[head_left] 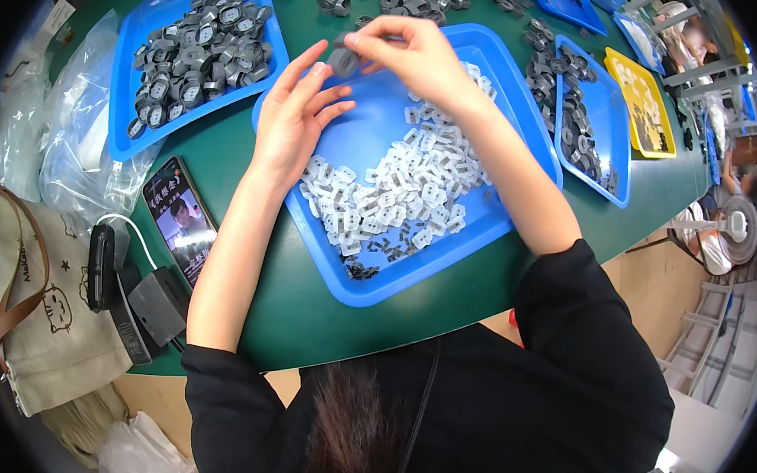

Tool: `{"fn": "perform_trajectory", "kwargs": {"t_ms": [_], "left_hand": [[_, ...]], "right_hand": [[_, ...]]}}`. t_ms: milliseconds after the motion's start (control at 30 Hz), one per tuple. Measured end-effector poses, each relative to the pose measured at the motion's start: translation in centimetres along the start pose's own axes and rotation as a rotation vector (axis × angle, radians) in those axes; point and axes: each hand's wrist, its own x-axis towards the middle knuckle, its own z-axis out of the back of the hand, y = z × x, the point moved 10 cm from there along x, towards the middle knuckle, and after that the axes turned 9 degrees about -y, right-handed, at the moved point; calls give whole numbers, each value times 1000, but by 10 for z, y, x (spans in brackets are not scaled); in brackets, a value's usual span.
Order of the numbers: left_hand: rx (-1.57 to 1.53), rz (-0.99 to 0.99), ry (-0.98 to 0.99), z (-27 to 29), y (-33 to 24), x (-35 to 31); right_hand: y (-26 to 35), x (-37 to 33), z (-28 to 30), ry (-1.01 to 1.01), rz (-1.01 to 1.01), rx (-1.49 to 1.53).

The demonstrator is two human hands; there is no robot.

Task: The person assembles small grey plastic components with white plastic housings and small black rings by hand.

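Note:
A small dark grey plastic part [344, 63] is held up above the far edge of a blue tray. My right hand [419, 56] pinches it between thumb and fingers from the right. My left hand [296, 124] reaches up on the other side, fingers stretched and apart, one fingertip close to or touching the part. Beneath both hands, the blue tray [360, 291] carries a heap of white plastic pieces [393, 188]. Tiny black pieces [361, 270] lie at its near left corner. Details of the grey part are too small to make out.
Another blue tray [121, 135] at far left is piled with grey parts [203, 56]; more lie loose beyond my hands. A phone [180, 216], a black charger [159, 304] and a canvas bag [62, 308] sit left. Right stand a narrow blue tray [613, 148] and a yellow tray [624, 65].

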Motion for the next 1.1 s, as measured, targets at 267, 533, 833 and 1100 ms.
{"fn": "perform_trajectory", "kwargs": {"t_ms": [267, 533, 833, 1100], "left_hand": [[109, -40, 59, 2, 3, 4], [250, -173, -39, 0, -14, -4], [-4, -149, -70, 17, -12, 5], [40, -231, -55, 20, -15, 5]], "right_hand": [[-7, -8, 17, -135, -2, 177], [-2, -19, -1, 17, -76, 246], [15, -56, -48, 466, 131, -329], [16, -73, -66, 591, 289, -408]]}}
